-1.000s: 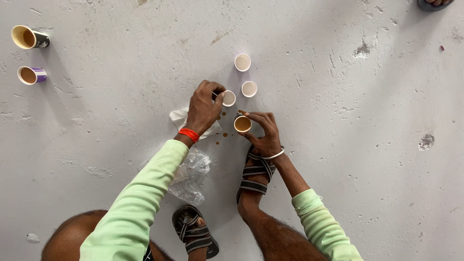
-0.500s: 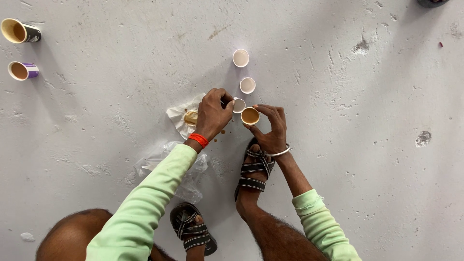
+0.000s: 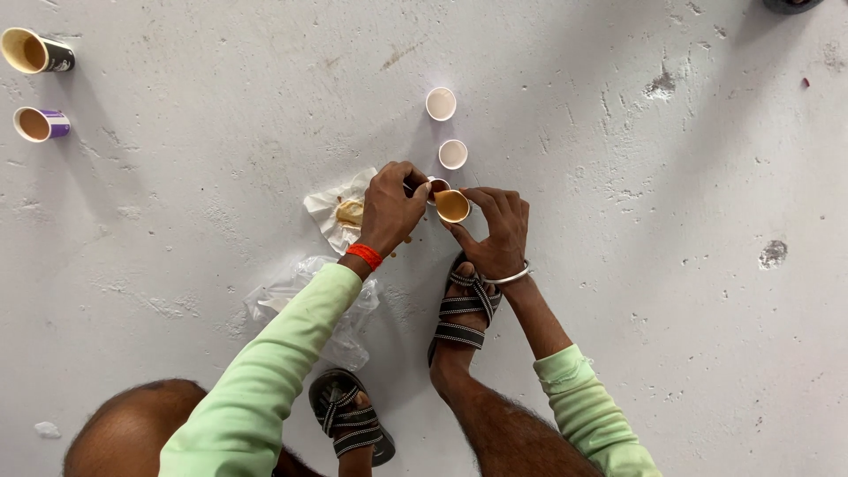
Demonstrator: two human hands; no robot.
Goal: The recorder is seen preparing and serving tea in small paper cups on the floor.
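dark object (image 3: 792, 4) cut by top edge, left hand (image 3: 389, 208) hiding small cup (image 3: 437, 185)

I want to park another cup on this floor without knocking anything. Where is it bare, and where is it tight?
Bare: the wide stretch right of the right hand, and the floor between the two far-left cups and the crumpled paper. Crowded: around both hands, where small cups, paper and plastic bag cluster.

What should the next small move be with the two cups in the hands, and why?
Probably level the small cup in the left hand and draw it back. It is tipped against the rim of the fuller cup of brown drink, which the right hand steadies; that cup looks nearly full, so more pouring risks a spill on the concrete floor.
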